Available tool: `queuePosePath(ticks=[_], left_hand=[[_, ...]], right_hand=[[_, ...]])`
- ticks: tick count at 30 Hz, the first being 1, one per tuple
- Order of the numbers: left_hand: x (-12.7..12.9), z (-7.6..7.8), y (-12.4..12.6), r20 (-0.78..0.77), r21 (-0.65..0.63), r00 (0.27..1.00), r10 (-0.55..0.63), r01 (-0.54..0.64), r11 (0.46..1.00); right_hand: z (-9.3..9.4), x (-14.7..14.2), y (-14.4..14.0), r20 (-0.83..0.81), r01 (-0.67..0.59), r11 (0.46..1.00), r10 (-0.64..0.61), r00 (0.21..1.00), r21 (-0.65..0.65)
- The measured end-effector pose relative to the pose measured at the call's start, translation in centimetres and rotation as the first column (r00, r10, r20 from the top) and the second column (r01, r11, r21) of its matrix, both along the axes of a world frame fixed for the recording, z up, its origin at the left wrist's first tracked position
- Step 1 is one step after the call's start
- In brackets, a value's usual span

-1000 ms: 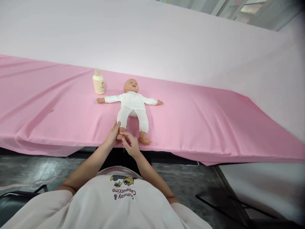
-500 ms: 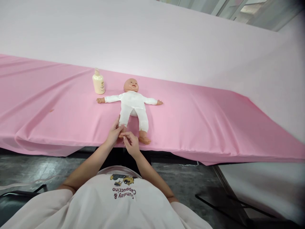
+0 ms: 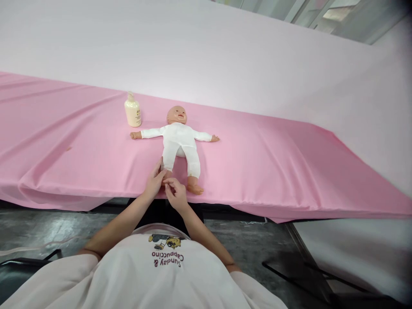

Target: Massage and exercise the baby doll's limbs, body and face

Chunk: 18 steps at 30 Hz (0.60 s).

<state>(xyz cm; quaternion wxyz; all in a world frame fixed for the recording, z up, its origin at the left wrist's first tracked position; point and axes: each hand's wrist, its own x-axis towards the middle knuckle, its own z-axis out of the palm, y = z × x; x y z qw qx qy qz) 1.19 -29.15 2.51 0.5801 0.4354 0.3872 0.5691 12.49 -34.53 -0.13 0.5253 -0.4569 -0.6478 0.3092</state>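
The left hand [image 3: 154, 182] and the right hand [image 3: 175, 194] are meeting at the near edge of the surface [image 3: 80, 146], both closing their fingers around one foot of the doll [image 3: 179, 143], the left cupping it from the 9 o'clock side and the right pinching it from 6 o'clock. The doll is lying on its back in a white suit, arms spread, head pointing to 12 o'clock. A cream lotion bottle [image 3: 132, 112] is standing upright near the doll's head, at about 10 o'clock from it.
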Motion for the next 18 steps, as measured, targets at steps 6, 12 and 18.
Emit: queuePosePath(ticks=[6,12,18], left_hand=[[-0.6,-0.5,-1.6,-0.329,0.345,0.938,0.104,0.017,0.939],[-0.7,-2.1,-4.9,-0.456,0.833,0.825,0.333,0.264,0.487],[3.3,-1.0,-6.5,-0.586,0.606,0.809,-0.052,0.48,0.634]], right_hand=[[0.1,0.5,-2.2,0.105,0.091,0.979,-0.112,0.988,0.185],[0.9,3.8,-4.7,0.135,0.429,0.821,-0.506,0.852,0.376],[0.1,6.8,-3.2,0.203,0.533,0.844,-0.534,0.821,0.065]])
